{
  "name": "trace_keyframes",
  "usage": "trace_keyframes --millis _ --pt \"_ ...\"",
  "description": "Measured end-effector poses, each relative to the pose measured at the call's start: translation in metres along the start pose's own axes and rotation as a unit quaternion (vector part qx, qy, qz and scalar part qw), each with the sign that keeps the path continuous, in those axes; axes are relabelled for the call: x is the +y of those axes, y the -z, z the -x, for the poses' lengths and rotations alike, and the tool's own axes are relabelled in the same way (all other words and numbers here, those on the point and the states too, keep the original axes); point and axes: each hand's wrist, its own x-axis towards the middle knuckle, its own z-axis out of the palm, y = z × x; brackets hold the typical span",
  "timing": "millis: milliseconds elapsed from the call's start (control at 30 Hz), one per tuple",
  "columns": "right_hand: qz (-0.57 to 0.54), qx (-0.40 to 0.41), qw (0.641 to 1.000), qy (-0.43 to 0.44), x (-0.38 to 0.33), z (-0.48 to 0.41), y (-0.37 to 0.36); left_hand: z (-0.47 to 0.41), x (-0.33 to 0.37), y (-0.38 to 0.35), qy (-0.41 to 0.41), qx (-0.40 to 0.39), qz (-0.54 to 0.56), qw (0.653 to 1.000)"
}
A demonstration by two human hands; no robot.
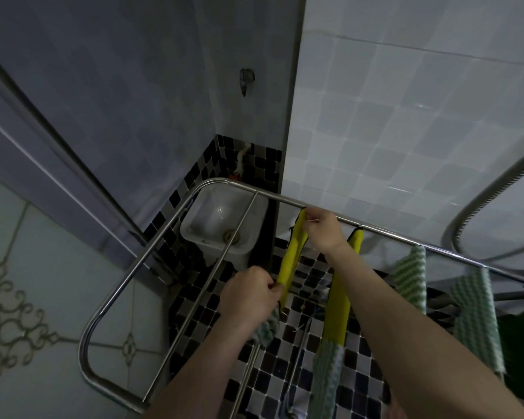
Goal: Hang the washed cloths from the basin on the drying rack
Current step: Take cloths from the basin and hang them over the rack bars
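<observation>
A steel drying rack (124,279) with rounded corners spreads below me. A yellow cloth (291,261) stretches between my hands. My right hand (324,229) pinches its far end at the back rail. My left hand (248,296) grips its near end, with a green-white cloth (268,326) bunched under the palm. A second yellow cloth (339,297) hangs over the rack beside it, partly hidden by my right forearm. Two green-white striped cloths (412,276) hang at the right.
A small white floor sink (221,225) sits in the corner under the rack. Tiled walls close in behind and to the right. A shower hose (496,179) curves at the right. The floor is black-and-white mosaic.
</observation>
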Motion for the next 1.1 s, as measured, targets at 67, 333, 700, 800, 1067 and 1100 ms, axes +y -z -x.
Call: trace_keyframes --millis 67,333,700,800,1067,1100 --pt "-0.034 -0.059 0.998 -0.015 -0.006 0.007 0.005 0.0 0.0 0.002 0.005 -0.018 0.006 1.0" --pt "-0.189 -0.121 0.974 -0.039 -0.028 0.096 0.045 0.024 -0.005 0.044 0.047 -0.043 0.376 0.924" --pt "-0.253 -0.19 0.944 0.095 -0.054 0.194 0.029 0.059 0.014 0.095 -0.075 -0.095 0.579 0.806" --pt "-0.261 -0.127 0.953 0.089 -0.057 0.209 0.037 0.062 0.014 0.1 -0.119 -0.065 0.536 0.833" --pt "-0.029 0.023 0.989 0.145 -0.058 0.231 0.062 0.074 0.01 0.095 -0.179 0.048 0.455 0.871" --pt "0.013 0.021 0.989 0.144 -0.059 0.233 0.067 0.076 0.01 0.096 -0.183 0.059 0.454 0.87"
